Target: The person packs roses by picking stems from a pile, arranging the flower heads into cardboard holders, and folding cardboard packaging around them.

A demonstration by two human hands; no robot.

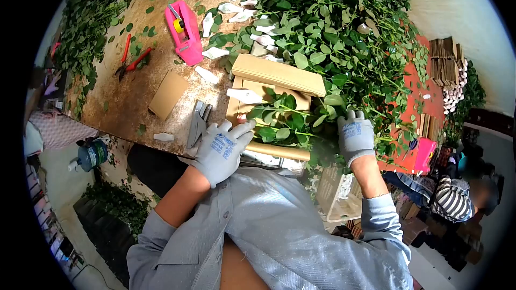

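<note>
My left hand (221,147), in a grey glove, lies with bent fingers at the near end of a leafy rose bundle (279,118), beside a pinkish bud. My right hand (356,133), also gloved, has its fingers curled at the stems on the bundle's other side; what they hold is hidden by leaves. Under the bundle is a brown cardboard wrap (235,108), with a folded cardboard piece (278,74) behind it. A white-sleeved bud (244,95) rests on the wrap. The grey stapler (198,123) stands just left of the wrap, beside my left hand.
A pink tape dispenser (185,35), red-handled pruners (129,62) and a cardboard sheet (167,95) lie on the wooden table (102,99). Many leafy stems (322,16) are piled behind. A crate (338,196) stands below the table; a person (454,198) is at far right.
</note>
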